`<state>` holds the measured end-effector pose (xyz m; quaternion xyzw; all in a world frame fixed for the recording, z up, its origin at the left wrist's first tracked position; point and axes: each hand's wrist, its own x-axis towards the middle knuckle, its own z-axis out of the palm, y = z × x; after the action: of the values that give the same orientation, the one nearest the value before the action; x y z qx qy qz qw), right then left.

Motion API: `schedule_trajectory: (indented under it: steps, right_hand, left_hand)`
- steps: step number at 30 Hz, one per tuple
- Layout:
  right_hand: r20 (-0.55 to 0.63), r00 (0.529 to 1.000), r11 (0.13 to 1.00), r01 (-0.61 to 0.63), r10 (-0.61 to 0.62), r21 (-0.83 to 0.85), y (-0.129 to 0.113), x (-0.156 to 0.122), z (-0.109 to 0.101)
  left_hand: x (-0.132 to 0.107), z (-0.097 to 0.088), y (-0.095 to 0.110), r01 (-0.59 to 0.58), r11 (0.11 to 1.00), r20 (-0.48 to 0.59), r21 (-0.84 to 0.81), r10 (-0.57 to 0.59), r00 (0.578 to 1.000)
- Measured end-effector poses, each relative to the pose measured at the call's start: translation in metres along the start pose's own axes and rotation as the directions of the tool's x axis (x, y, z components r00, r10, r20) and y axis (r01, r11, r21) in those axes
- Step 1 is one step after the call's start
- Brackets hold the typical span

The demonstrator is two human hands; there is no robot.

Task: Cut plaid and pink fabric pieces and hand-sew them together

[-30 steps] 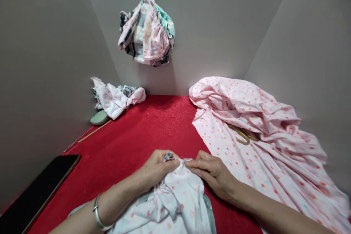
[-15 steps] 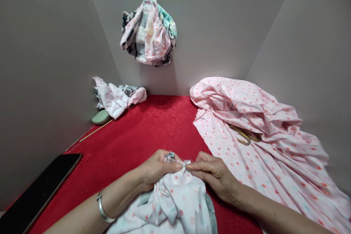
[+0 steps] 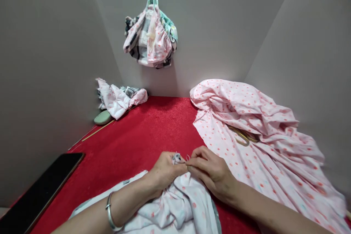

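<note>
White cloth with coral dots (image 3: pixel 189 193) is bunched in front of me, its lower part spread over the table and cut off by the bottom of the view. My left hand (image 3: pixel 164 172), with a silver bangle on the wrist, is closed around a gathered part of it. A grey-and-white frayed tip (image 3: pixel 177 158) sticks up above the thumb. My right hand (image 3: pixel 212 172) pinches at the cloth's edge, fingertips touching the left thumb. A thin loose thread (image 3: pixel 188 157) stands up there. Whether a small tool is between the right fingertips is too hidden to tell.
Pink dotted fabric (image 3: pixel 236 102) is heaped at the right, with gold-handled scissors (image 3: pixel 242 139) partly under it. A black phone (image 3: pixel 41 190) lies left on the red tablecloth (image 3: pixel 164 124). Scraps (image 3: pixel 116 98) and a green oval object (image 3: pixel 102 117) sit back left. Gathered cloth pieces (image 3: pixel 150 40) hang behind.
Both hands have shifted slightly right with the cloth, and the right fingers have curled closer to the left thumb. More of the cloth's pale edge shows left of my forearm.
</note>
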<state>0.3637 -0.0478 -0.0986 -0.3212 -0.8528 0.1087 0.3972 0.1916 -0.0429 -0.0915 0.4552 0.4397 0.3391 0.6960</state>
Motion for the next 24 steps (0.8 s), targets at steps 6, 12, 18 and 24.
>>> schedule_trajectory:
  steps: [6, 12, 18, 24]
  right_hand:
    - [-0.111, 0.970, 0.974, 0.210, -0.218, -0.082, -0.022, 0.000, -0.008]
    - [0.381, 0.752, 0.284, -0.588, 0.538, 0.758, -0.014, 0.006, -0.005]
    - [0.359, 0.619, -0.023, -0.482, 0.698, 0.876, 0.001, 0.013, -0.017]
    - [0.225, 0.597, 0.052, -0.410, 0.770, 0.911, 0.003, 0.019, -0.038]
  left_hand:
    - [0.007, 0.002, -0.012, -0.099, 0.985, -0.110, 0.141, 0.115, 0.987]
    - [0.004, -0.007, -0.008, -0.058, 0.998, -0.011, 0.022, 0.058, 0.998]
    - [0.002, -0.013, -0.004, -0.005, 0.998, -0.056, -0.057, 0.002, 0.998]
    - [0.003, -0.014, -0.005, 0.006, 0.999, -0.042, -0.046, -0.008, 0.999]
